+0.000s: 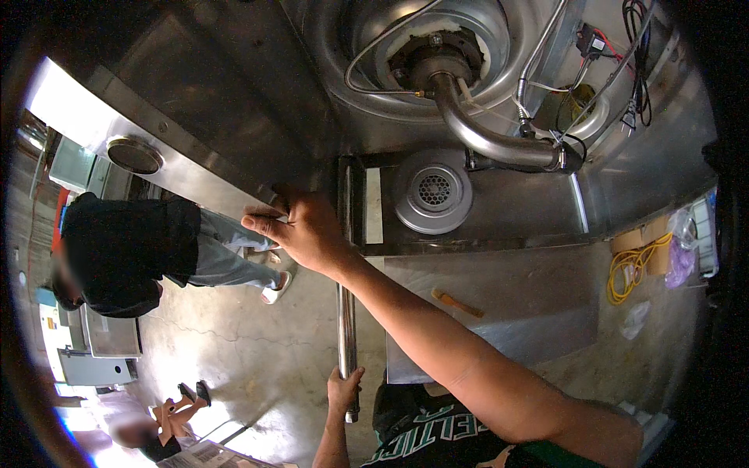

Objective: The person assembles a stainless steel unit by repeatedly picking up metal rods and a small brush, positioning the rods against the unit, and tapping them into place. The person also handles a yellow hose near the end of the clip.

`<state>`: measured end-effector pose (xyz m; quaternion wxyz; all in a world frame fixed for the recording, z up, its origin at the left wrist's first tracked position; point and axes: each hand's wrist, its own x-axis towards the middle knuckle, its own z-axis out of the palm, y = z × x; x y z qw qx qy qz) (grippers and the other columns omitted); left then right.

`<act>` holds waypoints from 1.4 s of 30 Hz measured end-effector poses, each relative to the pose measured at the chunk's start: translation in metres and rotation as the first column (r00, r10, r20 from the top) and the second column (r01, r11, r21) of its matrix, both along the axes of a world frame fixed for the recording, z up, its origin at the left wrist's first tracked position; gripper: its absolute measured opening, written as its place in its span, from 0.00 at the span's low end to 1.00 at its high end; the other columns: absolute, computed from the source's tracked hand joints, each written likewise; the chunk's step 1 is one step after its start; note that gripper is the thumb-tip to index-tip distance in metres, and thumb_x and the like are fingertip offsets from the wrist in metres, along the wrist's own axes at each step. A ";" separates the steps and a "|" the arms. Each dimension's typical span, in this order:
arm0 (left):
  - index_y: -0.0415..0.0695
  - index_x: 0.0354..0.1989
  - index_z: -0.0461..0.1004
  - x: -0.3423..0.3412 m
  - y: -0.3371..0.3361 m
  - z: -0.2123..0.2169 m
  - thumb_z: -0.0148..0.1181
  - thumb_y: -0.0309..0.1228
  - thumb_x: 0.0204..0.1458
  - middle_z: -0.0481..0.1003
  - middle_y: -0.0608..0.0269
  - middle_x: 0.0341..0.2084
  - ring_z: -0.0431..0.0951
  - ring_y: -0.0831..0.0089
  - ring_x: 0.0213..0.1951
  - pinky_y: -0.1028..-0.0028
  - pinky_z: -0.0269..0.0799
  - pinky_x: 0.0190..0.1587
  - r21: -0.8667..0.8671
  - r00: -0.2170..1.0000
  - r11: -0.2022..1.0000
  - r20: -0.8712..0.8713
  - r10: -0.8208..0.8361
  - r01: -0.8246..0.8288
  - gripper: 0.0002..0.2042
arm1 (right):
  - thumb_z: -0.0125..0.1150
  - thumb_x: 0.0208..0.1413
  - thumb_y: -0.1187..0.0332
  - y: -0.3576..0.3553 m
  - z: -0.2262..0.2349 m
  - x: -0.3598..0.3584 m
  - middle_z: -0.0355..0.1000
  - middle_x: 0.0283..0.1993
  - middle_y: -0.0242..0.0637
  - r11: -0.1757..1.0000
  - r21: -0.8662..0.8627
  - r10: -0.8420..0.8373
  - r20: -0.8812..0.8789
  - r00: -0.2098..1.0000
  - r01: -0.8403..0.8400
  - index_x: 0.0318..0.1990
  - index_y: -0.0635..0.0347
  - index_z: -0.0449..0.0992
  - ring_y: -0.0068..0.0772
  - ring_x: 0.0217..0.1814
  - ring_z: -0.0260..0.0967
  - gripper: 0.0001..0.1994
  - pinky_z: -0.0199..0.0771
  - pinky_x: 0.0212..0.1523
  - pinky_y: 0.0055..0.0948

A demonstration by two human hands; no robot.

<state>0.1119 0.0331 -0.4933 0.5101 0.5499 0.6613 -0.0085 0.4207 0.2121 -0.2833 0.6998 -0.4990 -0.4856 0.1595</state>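
Observation:
My left hand (343, 388) is wrapped round a shiny steel tube (346, 324) close to its lower end. The tube stands under the front corner of a stainless steel appliance frame, and its top is hidden behind my right arm. My right hand (300, 230) grips the lower edge of a long steel panel (195, 168). Its thumb lies on the bright face, while the other fingers curl behind the edge, partly in shadow. Beside this hand sits a round metal fitting with a honeycomb grate (434, 192). Above it, a bent steel pipe (491, 143) runs from a round burner opening.
A wooden-handled brush (456, 303) lies on a metal sheet (538, 312). Loose cables (636, 78) hang at upper right. A coiled yellow cord (636, 269) rests near cardboard. One person in black (133, 249) stands at left; another person (168, 421) is at lower left.

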 end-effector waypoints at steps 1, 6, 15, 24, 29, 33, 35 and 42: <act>0.37 0.38 0.73 0.000 0.000 0.000 0.73 0.41 0.52 0.77 0.59 0.23 0.78 0.71 0.21 0.69 0.76 0.25 0.001 1.000 1.000 -0.013 -0.012 0.012 0.20 | 0.71 0.58 0.53 0.000 0.000 0.001 0.78 0.27 0.42 0.999 -0.035 -0.020 0.031 0.999 0.021 0.35 0.61 0.81 0.39 0.25 0.76 0.17 0.72 0.26 0.39; 0.37 0.38 0.73 0.001 0.001 0.006 0.73 0.41 0.52 0.76 0.60 0.22 0.78 0.72 0.21 0.69 0.75 0.25 0.020 1.000 1.000 0.016 0.000 0.000 0.20 | 0.68 0.61 0.52 0.000 0.003 0.001 0.77 0.24 0.39 1.000 0.030 -0.009 0.020 1.000 0.008 0.38 0.61 0.82 0.33 0.25 0.78 0.18 0.73 0.24 0.36; 0.36 0.35 0.73 0.003 -0.005 0.010 0.73 0.42 0.51 0.78 0.58 0.23 0.80 0.70 0.23 0.68 0.78 0.28 0.002 1.000 1.000 0.022 0.013 -0.013 0.21 | 0.66 0.62 0.50 -0.001 -0.001 0.002 0.79 0.26 0.40 0.999 -0.030 0.047 0.061 0.997 -0.045 0.40 0.59 0.82 0.35 0.23 0.76 0.19 0.71 0.23 0.37; 0.36 0.38 0.73 -0.004 0.003 0.023 0.72 0.41 0.53 0.77 0.59 0.23 0.78 0.72 0.22 0.69 0.77 0.26 -0.016 1.000 1.000 0.003 0.014 -0.014 0.20 | 0.71 0.58 0.53 0.000 0.004 0.003 0.80 0.26 0.40 0.998 0.028 0.059 -0.050 0.997 -0.057 0.32 0.61 0.84 0.29 0.23 0.76 0.18 0.69 0.22 0.31; 0.35 0.38 0.74 -0.013 0.011 0.021 0.73 0.41 0.52 0.78 0.58 0.24 0.79 0.71 0.23 0.68 0.78 0.28 -0.021 1.000 1.000 0.009 -0.016 0.016 0.21 | 0.71 0.58 0.53 0.000 0.003 0.005 0.78 0.23 0.39 0.999 0.030 -0.040 0.073 0.997 0.038 0.29 0.61 0.83 0.31 0.21 0.75 0.18 0.67 0.21 0.32; 0.35 0.38 0.74 -0.016 0.008 0.008 0.73 0.41 0.52 0.78 0.58 0.25 0.79 0.71 0.24 0.68 0.78 0.28 -0.021 1.000 1.000 0.001 0.009 -0.009 0.21 | 0.66 0.61 0.48 0.000 -0.002 0.005 0.80 0.28 0.40 0.991 -0.116 0.074 0.072 0.995 -0.065 0.41 0.58 0.82 0.39 0.24 0.77 0.20 0.73 0.24 0.37; 0.35 0.39 0.74 -0.017 0.007 0.002 0.74 0.41 0.52 0.78 0.58 0.25 0.80 0.71 0.24 0.68 0.78 0.28 -0.013 0.999 1.000 0.037 0.023 -0.023 0.21 | 0.66 0.61 0.49 0.001 -0.004 0.005 0.79 0.27 0.40 1.000 -0.007 0.027 0.082 0.996 -0.027 0.40 0.58 0.82 0.39 0.23 0.76 0.19 0.72 0.23 0.37; 0.34 0.38 0.74 -0.016 0.010 -0.002 0.74 0.41 0.51 0.78 0.57 0.24 0.80 0.71 0.24 0.68 0.79 0.28 -0.005 1.000 1.000 -0.008 0.010 -0.010 0.21 | 0.71 0.59 0.54 0.002 -0.003 0.003 0.78 0.22 0.37 1.000 -0.015 0.004 0.079 0.997 -0.003 0.33 0.61 0.83 0.26 0.21 0.76 0.17 0.67 0.19 0.29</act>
